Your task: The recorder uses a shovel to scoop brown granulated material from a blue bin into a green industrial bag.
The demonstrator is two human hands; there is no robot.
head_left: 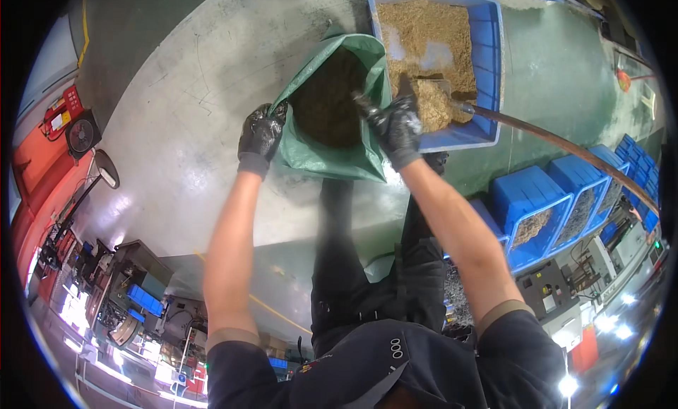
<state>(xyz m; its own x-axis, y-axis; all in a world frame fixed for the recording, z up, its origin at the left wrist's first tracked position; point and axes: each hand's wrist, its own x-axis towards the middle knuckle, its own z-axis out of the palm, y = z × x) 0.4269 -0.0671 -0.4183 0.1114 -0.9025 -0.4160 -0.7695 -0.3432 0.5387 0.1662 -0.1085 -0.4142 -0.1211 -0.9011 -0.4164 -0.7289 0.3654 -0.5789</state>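
A green woven sack (332, 163) stands with its mouth wide, its dark inside facing up; what lies at the bottom is hard to make out. My left hand (261, 135), in a black glove, is closed on the sack's left rim. Across the mouth, my right hand (399, 130), gloved too and slightly blurred, is at the right rim with thumb and fingers spread apart. Just beyond it, a shovel (432, 102) with a long wooden handle rests in a blue bin (487, 52), its blade loaded with brown shavings (431, 21).
Several blue bins (530, 190) with loose shavings line the right side. The shovel handle (565, 149) sticks out rightward over the floor (205, 70). My legs stand close behind the sack. A red machine with a black fan (83, 134) is at the far left.
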